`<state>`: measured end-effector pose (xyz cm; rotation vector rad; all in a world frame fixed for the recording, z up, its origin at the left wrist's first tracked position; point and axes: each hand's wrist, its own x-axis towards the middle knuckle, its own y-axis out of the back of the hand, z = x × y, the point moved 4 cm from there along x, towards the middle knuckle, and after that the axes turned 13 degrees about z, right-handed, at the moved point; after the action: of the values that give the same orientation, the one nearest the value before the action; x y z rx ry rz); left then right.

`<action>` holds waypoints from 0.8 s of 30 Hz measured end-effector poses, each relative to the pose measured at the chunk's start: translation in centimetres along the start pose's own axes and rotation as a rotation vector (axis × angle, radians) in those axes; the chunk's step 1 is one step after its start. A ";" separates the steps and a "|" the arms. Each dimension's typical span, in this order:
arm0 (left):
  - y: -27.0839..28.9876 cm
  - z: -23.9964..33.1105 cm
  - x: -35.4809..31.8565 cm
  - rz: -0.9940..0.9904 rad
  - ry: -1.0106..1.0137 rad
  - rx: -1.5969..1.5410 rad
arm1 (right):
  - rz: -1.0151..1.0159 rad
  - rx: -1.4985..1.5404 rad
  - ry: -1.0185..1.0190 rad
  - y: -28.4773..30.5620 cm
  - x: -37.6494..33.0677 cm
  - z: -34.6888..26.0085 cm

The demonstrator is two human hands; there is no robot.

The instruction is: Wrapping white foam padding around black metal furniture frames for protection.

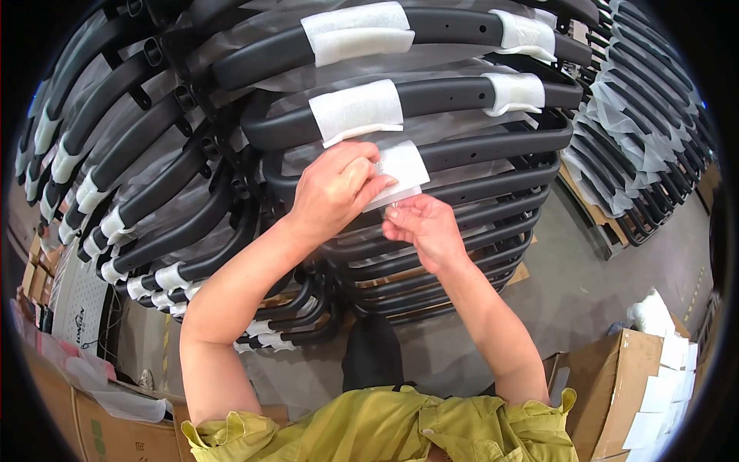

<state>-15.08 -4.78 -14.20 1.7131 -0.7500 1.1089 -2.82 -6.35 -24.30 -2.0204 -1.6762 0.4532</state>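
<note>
A white foam sheet [403, 165] lies against a black curved metal tube [469, 150] in the middle of the stack. My left hand [335, 189] is closed, its thumb and fingers pinching the sheet's left edge. Just below and to the right, my right hand [425, 229] is closed too, with thumb and forefinger pinched at the sheet's lower edge; a thin translucent strip shows between the hands. Directly above, a white foam wrap [356, 112] sits around the tube there. Another foam wrap [517, 94] covers that tube farther right.
More black tube frames with white wraps [115, 223] are stacked on the left. At the far right stands another frame stack [639, 115] with clear plastic film. A cardboard box [616, 377] holding white sheets is at lower right. Cardboard [131, 435] lies at lower left.
</note>
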 end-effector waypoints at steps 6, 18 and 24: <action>-0.4 0.6 1.0 -0.092 0.133 0.171 | 0.070 -0.190 -0.061 0.5 -1.2 0.2; 0.9 0.4 0.6 -0.322 0.203 0.014 | 0.078 -0.212 -0.051 -3.1 0.2 -5.1; 0.7 -0.2 0.1 -0.100 0.585 0.149 | -0.049 -0.238 -0.107 -2.4 -1.7 -8.1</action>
<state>-15.68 -4.84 -13.83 1.4116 -0.2163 1.5242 -0.84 -8.89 -16.28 -2.1495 -1.9186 0.3646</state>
